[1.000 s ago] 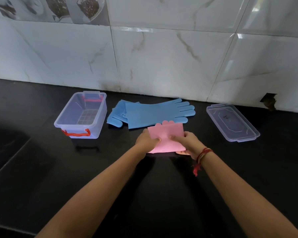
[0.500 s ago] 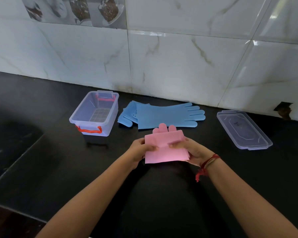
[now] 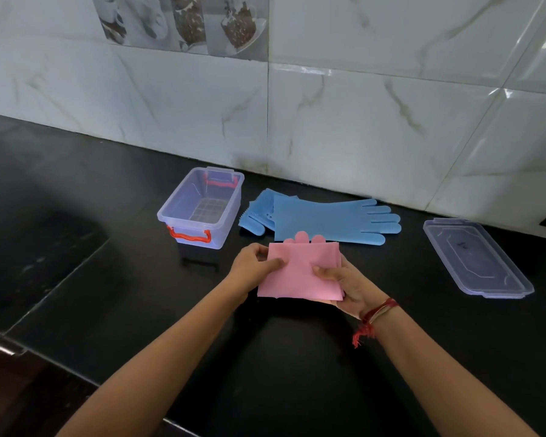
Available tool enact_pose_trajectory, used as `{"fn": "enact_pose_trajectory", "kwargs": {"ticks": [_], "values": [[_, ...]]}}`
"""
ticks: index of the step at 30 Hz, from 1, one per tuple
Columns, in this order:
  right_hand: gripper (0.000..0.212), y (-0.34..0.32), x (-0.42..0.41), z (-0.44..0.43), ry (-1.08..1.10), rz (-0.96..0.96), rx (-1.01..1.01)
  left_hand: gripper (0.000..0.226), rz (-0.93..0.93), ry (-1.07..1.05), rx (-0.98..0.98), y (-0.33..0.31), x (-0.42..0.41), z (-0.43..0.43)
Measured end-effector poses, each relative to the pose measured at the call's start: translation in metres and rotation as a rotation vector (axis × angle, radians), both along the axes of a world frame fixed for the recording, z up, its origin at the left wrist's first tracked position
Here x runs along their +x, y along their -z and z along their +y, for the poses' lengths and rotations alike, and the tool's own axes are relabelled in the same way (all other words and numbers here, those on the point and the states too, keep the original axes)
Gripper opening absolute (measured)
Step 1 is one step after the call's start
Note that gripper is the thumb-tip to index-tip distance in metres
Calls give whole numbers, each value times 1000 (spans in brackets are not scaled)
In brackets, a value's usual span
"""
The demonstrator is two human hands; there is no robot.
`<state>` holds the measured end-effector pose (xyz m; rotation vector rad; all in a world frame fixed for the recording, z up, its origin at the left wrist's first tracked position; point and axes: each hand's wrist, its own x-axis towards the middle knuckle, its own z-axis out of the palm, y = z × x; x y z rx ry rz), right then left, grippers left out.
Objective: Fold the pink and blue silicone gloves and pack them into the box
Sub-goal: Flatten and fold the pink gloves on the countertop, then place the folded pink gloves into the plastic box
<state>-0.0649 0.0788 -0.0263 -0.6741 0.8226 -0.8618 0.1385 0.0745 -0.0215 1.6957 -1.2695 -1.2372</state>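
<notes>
A folded pink silicone glove is held just above the black counter, its fingertips poking out at the far edge. My left hand pinches its left side and my right hand grips its right side from below. Behind it, blue silicone gloves lie flat on the counter, fingers pointing right, one partly under the other. The clear plastic box with red handles stands open to the left of them with nothing inside.
The box's clear lid lies flat on the counter at the right. A white marble-tiled wall runs along the back. The black counter has a front edge at the lower left.
Both hands have lifted the folded pink glove slightly and tilted it toward me. The view has shifted left and up. The blue gloves, box and lid have not moved.
</notes>
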Motion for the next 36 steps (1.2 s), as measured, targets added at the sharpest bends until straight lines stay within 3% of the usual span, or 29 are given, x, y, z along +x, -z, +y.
{"fn": "enact_pose_trajectory", "kwargs": {"ticks": [9, 14, 18, 23, 26, 28, 33, 36], "values": [[54, 16, 8, 8, 2, 31, 78, 37, -144, -5, -16, 21, 7, 9], [53, 17, 8, 8, -20, -11, 66, 65, -234, 34, -7, 14, 11, -5], [54, 18, 9, 8, 26, -27, 105, 56, -388, -34, -251, -1, 15, -20], [56, 13, 6, 7, 59, -48, 166, 47, -918, -49, -671, -29, 34, -42], [60, 14, 6, 12, 54, -90, 187, 61, -1216, -39, -519, -44, 49, -58], [61, 14, 6, 16, 60, -127, 204, 62, -1245, -36, -319, -49, 58, -66], [69, 10, 3, 20, 119, -76, 276, 22, -1292, 77, -119, -46, 73, -71], [64, 6, 0, 21, 141, -75, 291, 16, -1282, 88, -191, -35, 83, -64]]}}
